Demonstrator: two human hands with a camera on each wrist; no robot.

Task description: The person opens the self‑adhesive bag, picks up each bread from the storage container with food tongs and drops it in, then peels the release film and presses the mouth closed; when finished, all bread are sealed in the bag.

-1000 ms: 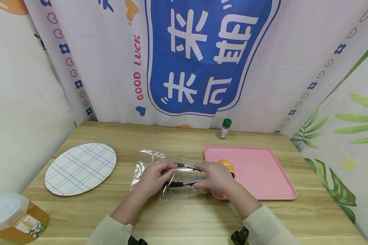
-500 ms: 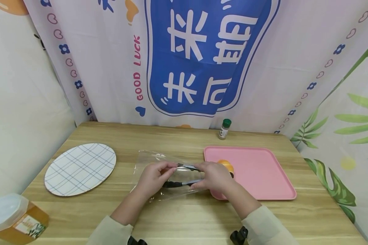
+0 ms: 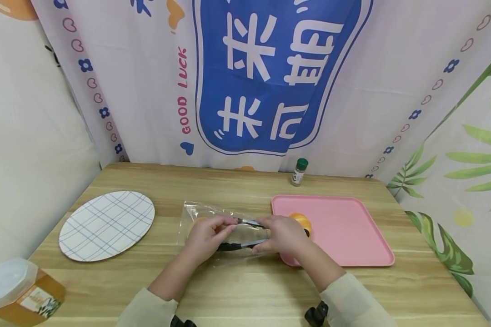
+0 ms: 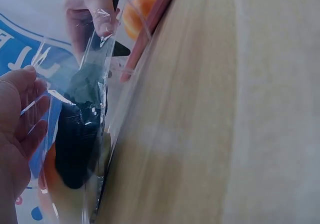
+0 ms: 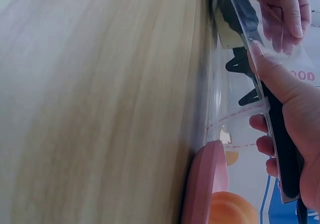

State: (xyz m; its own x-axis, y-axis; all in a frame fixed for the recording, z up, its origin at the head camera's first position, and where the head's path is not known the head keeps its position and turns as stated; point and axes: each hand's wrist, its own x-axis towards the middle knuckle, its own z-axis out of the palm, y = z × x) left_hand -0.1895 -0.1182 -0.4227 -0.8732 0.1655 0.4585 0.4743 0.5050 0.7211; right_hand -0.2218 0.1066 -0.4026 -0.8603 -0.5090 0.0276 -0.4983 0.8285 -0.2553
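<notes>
My right hand (image 3: 286,235) grips a pair of black and silver tongs (image 3: 231,246) near the tray's left edge. The black tong tips reach left into a clear plastic bag (image 3: 191,210). An orange-yellow bread roll (image 4: 52,184) shows at the tips inside the bag in the left wrist view; in the head view it is mostly behind my left hand (image 3: 202,238). That hand pinches the bag's upper edge between thumb and fingers. The bag's mouth lies around the tong arms, as the right wrist view shows.
Behind my right hand, another bread roll (image 3: 302,221) sits on the pink tray (image 3: 352,231). A checked oval placemat (image 3: 106,225) lies at the left. A jar of amber liquid (image 3: 22,290) stands front left, and a green-capped shaker (image 3: 299,172) at the back.
My right hand and the tongs have shifted slightly left. The bag's left end has filled out, and a bit of the roll now shows beyond my left hand, which stays in place.
</notes>
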